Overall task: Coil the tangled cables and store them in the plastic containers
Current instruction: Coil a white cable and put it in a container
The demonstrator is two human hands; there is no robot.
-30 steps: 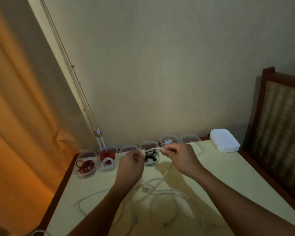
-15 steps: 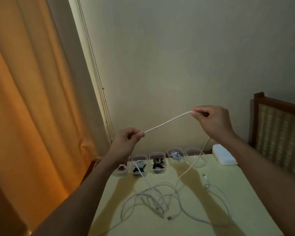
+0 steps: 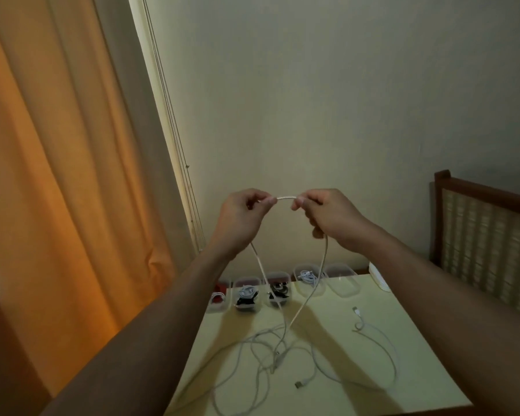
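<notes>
The thumb and forefinger of the left hand (image 3: pixel 240 217) are pressed together on a white cable (image 3: pixel 285 198). The fingertips (image 3: pixel 297 202) of the right hand (image 3: pixel 330 217) pinch the same cable just beside them. Only a short piece of it, bent a little upward, shows between the two hands. The other fingers of both hands are curled inward. Both hands are raised in the air above the far edge of the table (image 3: pixel 418 370).

From under each hand one strand of the cable hangs down. The two strands come closer together and reach the table near its middle. There they join a loose tangle of white cables (image 3: pixel 252 349), which spreads toward the near edge. One connector (image 3: pixel 356 310) lies toward the right edge, and a flat plug (image 3: pixel 299 384) lies nearer to the front.

A row of clear plastic containers (image 3: pixel 342 283) stands along the far edge. Several hold coiled cables, in red, black and white. A white stack of lids (image 3: pixel 379 280) sits at the far right corner, partly hidden by the right forearm. Beyond the right edge stands a wooden chair (image 3: pixel 487 235), and an orange curtain (image 3: pixel 57 175) hangs to the left.
</notes>
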